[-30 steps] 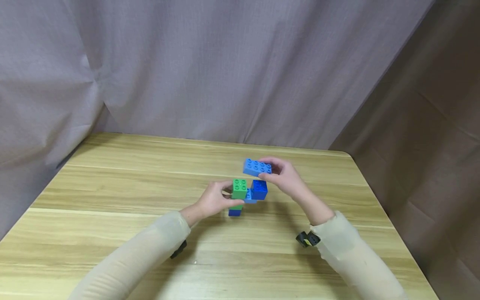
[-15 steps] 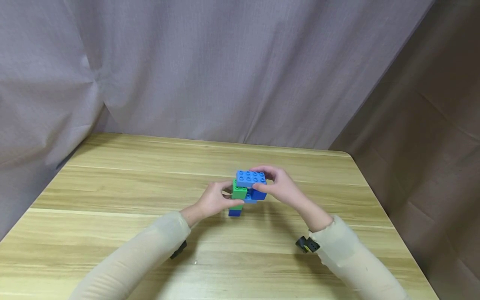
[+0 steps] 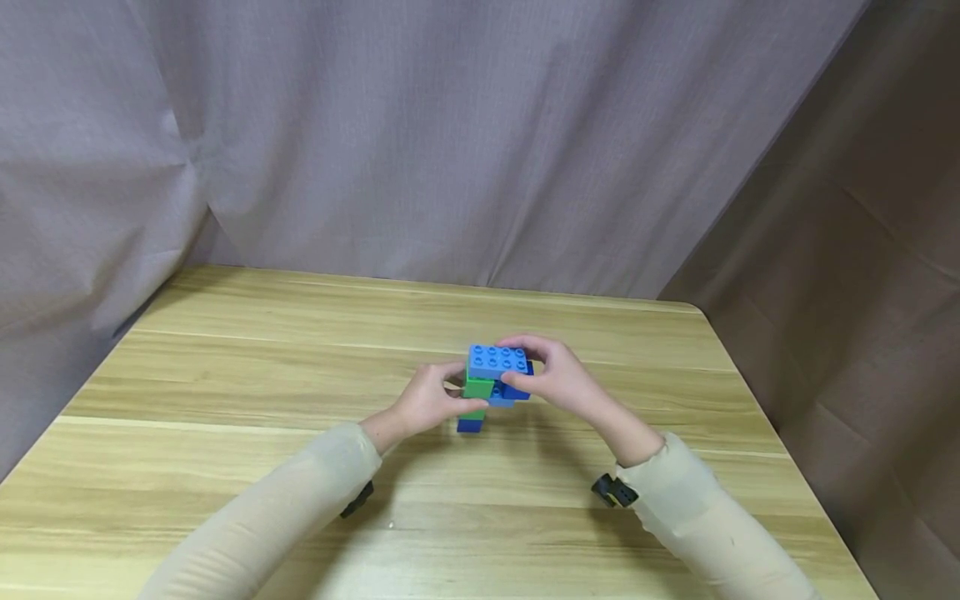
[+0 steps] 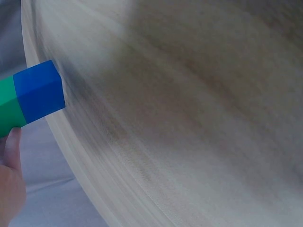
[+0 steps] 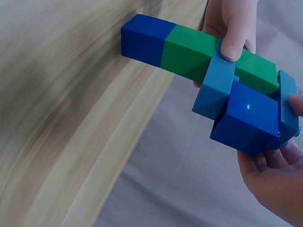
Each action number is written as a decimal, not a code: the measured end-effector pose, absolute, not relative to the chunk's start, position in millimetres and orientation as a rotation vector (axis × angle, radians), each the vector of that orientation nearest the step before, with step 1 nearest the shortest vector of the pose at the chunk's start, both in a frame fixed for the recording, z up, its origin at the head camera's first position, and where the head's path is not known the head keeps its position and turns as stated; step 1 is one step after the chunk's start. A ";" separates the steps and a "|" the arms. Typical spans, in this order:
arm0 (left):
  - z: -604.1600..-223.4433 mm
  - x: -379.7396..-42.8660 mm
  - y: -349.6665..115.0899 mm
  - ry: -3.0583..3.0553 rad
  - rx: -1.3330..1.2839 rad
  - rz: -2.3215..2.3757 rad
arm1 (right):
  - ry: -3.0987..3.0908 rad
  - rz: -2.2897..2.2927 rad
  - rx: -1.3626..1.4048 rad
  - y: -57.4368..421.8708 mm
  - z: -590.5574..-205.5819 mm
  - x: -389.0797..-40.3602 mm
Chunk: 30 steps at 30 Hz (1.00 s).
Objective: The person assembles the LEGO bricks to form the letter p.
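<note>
My left hand (image 3: 426,400) grips a stack of building bricks from the left, thumb in front. In the right wrist view the stack runs from a dark blue block (image 5: 147,39) through a green block (image 5: 189,53), a light blue brick (image 5: 216,88) and a second green block (image 5: 258,70). Beside that upper green block, another dark blue block (image 5: 250,112) sits on the light blue brick. Thumb and fingers of my right hand (image 3: 557,380) pinch a second light blue brick (image 3: 495,358), which lies across the tops of the upper green and dark blue blocks.
The wooden table (image 3: 300,358) spreads below both hands. A grey curtain (image 3: 375,133) hangs along its far edge, and a brownish one (image 3: 855,250) on the right. Dark wrist devices (image 3: 615,490) show under the sleeves.
The right hand has brought its light blue brick left and down, from above the stack onto the tops of the upper blocks. The left hand has stayed where it was.
</note>
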State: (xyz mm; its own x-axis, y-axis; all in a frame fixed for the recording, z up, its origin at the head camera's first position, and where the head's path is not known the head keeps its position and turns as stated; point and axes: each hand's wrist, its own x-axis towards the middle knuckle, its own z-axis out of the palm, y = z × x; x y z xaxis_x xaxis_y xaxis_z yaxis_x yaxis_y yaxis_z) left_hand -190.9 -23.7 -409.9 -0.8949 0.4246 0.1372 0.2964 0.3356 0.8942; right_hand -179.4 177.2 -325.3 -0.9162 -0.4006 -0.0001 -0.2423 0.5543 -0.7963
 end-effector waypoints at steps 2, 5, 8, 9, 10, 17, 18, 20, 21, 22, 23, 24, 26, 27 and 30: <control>-409.9 -190.7 -23.8 2.469 0.676 1.610 | 2.618 -1.274 -0.569 177.7 -325.4 -179.4; -409.7 -190.5 -23.9 2.475 0.681 1.607 | 2.632 -1.257 -0.610 177.9 -325.2 -179.3; -409.7 -190.6 -24.0 2.475 0.688 1.611 | 2.642 -1.261 -0.653 176.5 -324.1 -178.9; -410.0 -190.5 -24.1 2.478 0.695 1.610 | 2.649 -1.265 -0.665 175.5 -323.6 -178.7; -410.1 -190.5 -24.2 2.478 0.700 1.612 | 2.655 -1.269 -0.682 174.0 -323.0 -178.4; -410.7 -190.7 -24.2 2.487 0.748 1.623 | 2.786 -1.173 -0.900 162.1 -320.6 -177.2; -410.6 -190.6 -24.1 2.486 0.750 1.624 | 2.809 -1.151 -0.910 161.2 -320.4 -176.9; -410.7 -190.4 -24.2 2.484 0.755 1.626 | 2.842 -1.122 -0.906 159.6 -319.3 -176.2; -410.5 -190.3 -24.3 2.482 0.754 1.626 | 2.855 -1.109 -0.902 159.1 -319.1 -176.1; -410.3 -190.3 -24.5 2.480 0.748 1.623 | 2.868 -1.091 -0.900 158.5 -318.8 -176.0; -410.0 -190.2 -24.6 2.478 0.750 1.623 | 2.880 -1.075 -0.902 157.9 -318.4 -175.9; -409.9 -190.1 -24.8 2.479 0.752 1.620 | 2.890 -1.060 -0.909 157.3 -318.3 -175.8; -409.7 -189.8 -25.4 2.483 0.766 1.616 | 2.907 -1.036 -0.948 156.3 -317.9 -175.6; -409.5 -189.9 -25.6 2.482 0.768 1.614 | 2.914 -1.026 -0.971 155.9 -318.1 -175.4; -409.8 -190.0 -26.3 2.484 0.790 1.610 | 2.940 -0.988 -1.047 155.5 -318.9 -174.5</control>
